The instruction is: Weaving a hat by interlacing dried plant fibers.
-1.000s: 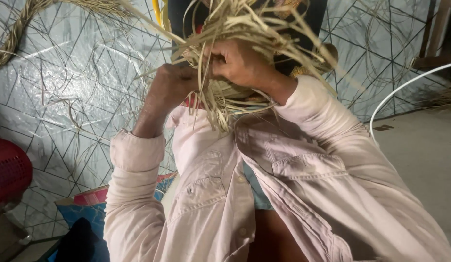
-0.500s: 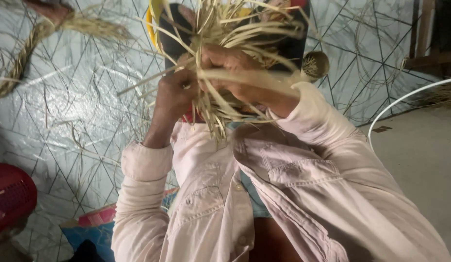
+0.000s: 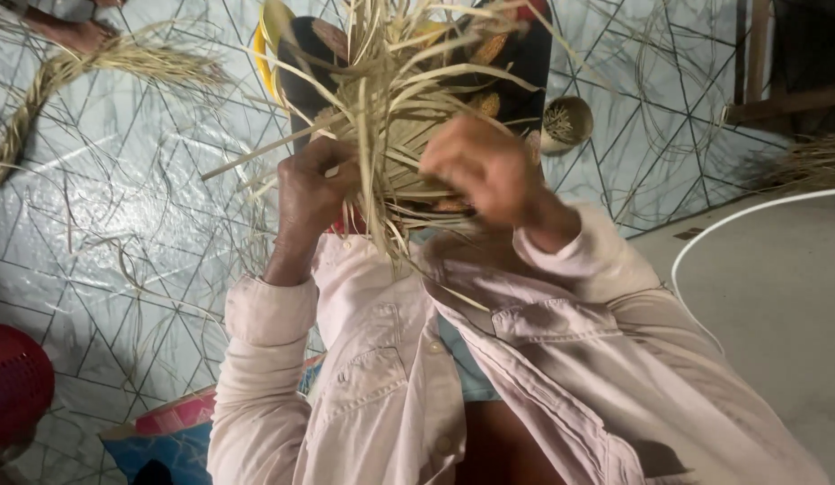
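Two hands work a half-woven piece of dry straw held up before the chest: the left hand pinches flat pale strips. The right hand is blurred, its grip closed on strands; loose ends hide the weave.

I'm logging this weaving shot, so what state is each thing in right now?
Straw weave: partly woven, loose strands sticking out.
Left hand: grip closed on strands.
Right hand: on the weave, blurred.
Pale shirt: unbuttoned, hanging open.
Straw braid: lying curved on the patterned mat.
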